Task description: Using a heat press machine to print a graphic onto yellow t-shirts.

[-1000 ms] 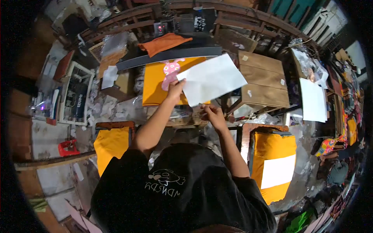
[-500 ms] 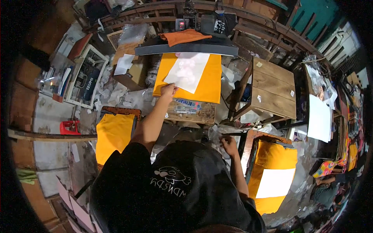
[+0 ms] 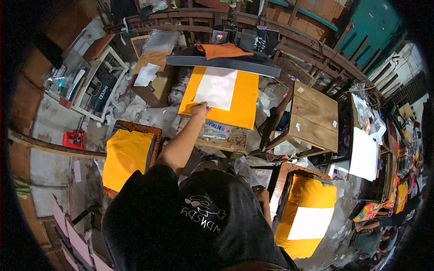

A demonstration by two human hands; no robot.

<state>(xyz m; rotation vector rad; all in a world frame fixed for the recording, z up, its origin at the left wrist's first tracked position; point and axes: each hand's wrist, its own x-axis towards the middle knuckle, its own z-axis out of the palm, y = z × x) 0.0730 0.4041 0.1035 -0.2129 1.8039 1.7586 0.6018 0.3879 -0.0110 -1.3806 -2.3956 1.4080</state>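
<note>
A white sheet of paper (image 3: pixel 216 88) with faint pinkish marks lies on yellow-orange fabric (image 3: pixel 246 101), which is spread over a flat bed. My left hand (image 3: pixel 200 109) reaches forward and pinches the sheet's near left corner. Behind them a wide dark plate (image 3: pixel 226 64) overhangs the far edge of the fabric, with an orange cloth (image 3: pixel 221 50) on top. My right hand (image 3: pixel 261 193) is low by my body, its fingers curled; what they hold, if anything, is hidden. Right of it, another yellow-orange fabric (image 3: pixel 312 189) on a padded board carries a white sheet (image 3: pixel 310 223).
More yellow-orange fabric (image 3: pixel 126 158) covers a board at left. A wooden stand (image 3: pixel 314 117) is at right, with white sheets (image 3: pixel 364 153) beyond it. A white-framed machine (image 3: pixel 100 86) sits at far left. Paper scraps litter the floor. Another person (image 3: pixel 368 239) is at the lower right.
The sheet lies straighter on the fabric, its near corner still in my left hand. My right hand has drawn back toward my body. The whole view has shifted slightly.
</note>
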